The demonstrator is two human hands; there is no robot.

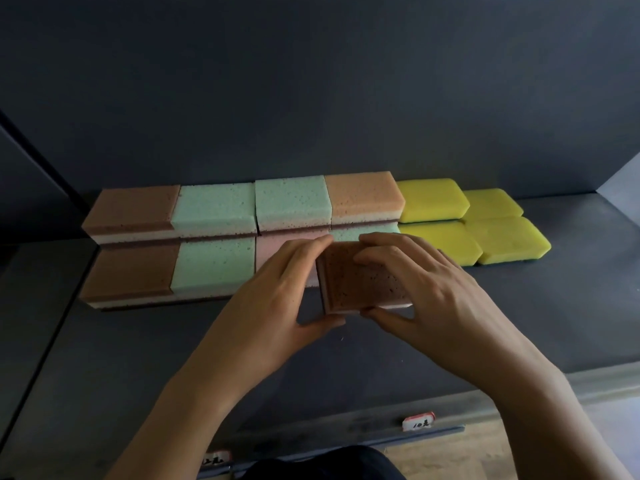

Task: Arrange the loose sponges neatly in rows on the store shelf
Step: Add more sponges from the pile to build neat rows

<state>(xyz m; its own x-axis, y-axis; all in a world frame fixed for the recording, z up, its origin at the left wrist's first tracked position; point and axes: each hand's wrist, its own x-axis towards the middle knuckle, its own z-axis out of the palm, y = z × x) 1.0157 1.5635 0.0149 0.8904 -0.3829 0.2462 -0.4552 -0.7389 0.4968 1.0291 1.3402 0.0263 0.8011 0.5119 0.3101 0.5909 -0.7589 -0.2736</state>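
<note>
Gripping brown sponge [360, 277] between both hands' fingers [377, 252]

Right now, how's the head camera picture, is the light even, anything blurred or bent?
Head view: light dim and uneven, the brown sponges at the left sit in shadow while the yellow sponges at the right are brightest; the left hand and right hand holding the brown-topped sponge shade the shelf beneath; the wide lens bows the shelf's front edge; no glare, focus slightly soft.

brown speckled sponge [360, 277], mint-green sponges [214, 209], yellow sponges [433, 199] (dark-grey shelf [536, 306])
</note>
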